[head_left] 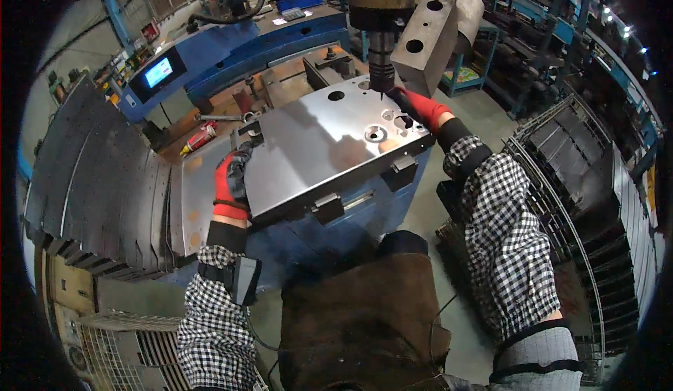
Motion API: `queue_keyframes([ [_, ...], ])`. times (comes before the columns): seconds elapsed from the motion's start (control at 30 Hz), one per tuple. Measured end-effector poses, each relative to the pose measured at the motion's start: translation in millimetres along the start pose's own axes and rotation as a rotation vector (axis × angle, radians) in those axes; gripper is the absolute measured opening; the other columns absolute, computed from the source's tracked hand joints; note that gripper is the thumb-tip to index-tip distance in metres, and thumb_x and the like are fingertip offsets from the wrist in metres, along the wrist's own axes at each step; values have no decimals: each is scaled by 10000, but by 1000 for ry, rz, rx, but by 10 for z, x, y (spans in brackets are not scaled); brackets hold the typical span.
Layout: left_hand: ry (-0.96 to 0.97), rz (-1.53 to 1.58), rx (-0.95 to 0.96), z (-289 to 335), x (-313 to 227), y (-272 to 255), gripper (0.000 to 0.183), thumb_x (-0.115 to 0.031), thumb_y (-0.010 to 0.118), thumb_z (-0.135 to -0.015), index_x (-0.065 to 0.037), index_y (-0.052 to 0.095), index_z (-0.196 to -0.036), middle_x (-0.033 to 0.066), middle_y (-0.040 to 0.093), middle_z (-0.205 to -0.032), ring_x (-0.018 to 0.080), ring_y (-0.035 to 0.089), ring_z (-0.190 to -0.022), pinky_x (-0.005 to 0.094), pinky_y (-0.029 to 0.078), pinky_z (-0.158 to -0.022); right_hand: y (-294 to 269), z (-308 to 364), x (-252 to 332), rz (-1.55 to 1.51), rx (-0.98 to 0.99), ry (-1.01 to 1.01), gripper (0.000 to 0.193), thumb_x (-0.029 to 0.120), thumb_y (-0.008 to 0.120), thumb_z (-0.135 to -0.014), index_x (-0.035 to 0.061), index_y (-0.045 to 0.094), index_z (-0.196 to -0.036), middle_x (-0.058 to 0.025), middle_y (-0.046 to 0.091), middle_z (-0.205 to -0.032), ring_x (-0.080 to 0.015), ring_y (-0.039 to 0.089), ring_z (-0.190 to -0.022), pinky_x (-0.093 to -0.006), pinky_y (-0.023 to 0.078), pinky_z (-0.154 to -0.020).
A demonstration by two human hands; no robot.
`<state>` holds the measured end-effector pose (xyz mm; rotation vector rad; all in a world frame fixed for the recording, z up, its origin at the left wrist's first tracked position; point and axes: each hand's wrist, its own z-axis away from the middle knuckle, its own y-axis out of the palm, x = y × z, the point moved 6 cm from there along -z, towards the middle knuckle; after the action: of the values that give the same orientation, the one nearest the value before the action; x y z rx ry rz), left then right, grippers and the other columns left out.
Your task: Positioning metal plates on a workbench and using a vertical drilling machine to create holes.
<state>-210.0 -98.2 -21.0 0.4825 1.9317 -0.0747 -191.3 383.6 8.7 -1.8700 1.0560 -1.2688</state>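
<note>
A grey sheet-metal panel (294, 149) with folded edges lies on the blue machine's work table, its round holes grouped toward the right end. My left hand (235, 177), in a red and black glove, is closed on the panel's left end. At the far right corner my right hand (422, 109), gloved alike, grips the panel's edge; its fingertips are partly hidden. Close beside those fingers a spindle with a dark tool holder (381, 62) points down over the panel's holes. Whether its tip touches the metal I cannot tell.
Curved dark metal sheets (105, 188) stand stacked at the left. A wire cage (561, 237) with more metal parts is at the right. A lit screen (158, 73), a wrench (219, 118) and a red tube (199, 139) sit beyond my left hand. A drilled steel block (424, 44) hangs beside the spindle.
</note>
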Motion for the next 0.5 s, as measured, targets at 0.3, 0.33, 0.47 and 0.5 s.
queue_keyframes([
  [0.3,282,-724,-221,307,-786,-62,720,-242,744,-839,-14,431,-1446,187,548,-1360,295,548,-1222,368,438,-1033,370,-202,180,226,-74,-200,295,129,552,-921,63,611,-1202,-218,689,-991,-396,664,-910,-471,528,-803],
  [0.33,287,-850,-103,374,-958,399,835,-261,776,-790,-16,375,-1480,209,494,-1414,340,494,-1292,397,401,-1082,325,-151,-99,228,-97,-214,302,106,558,-909,64,602,-1204,-215,687,-998,-396,660,-925,-466,529,-814],
  [0.47,559,-1143,424,657,-1355,1952,989,-428,775,-747,-90,292,-1541,238,350,-1522,409,353,-1396,488,283,-1160,-62,-110,-609,288,-123,-261,302,61,558,-890,61,601,-1189,-213,675,-1052,-398,645,-985,-460,525,-866],
  [0.5,587,-1300,472,629,-1219,2090,1036,-477,779,-728,-96,271,-1547,244,330,-1530,429,321,-1408,512,248,-1174,25,-159,-529,234,-101,-198,287,72,554,-896,58,607,-1178,-214,672,-1069,-399,640,-1003,-461,522,-877],
])
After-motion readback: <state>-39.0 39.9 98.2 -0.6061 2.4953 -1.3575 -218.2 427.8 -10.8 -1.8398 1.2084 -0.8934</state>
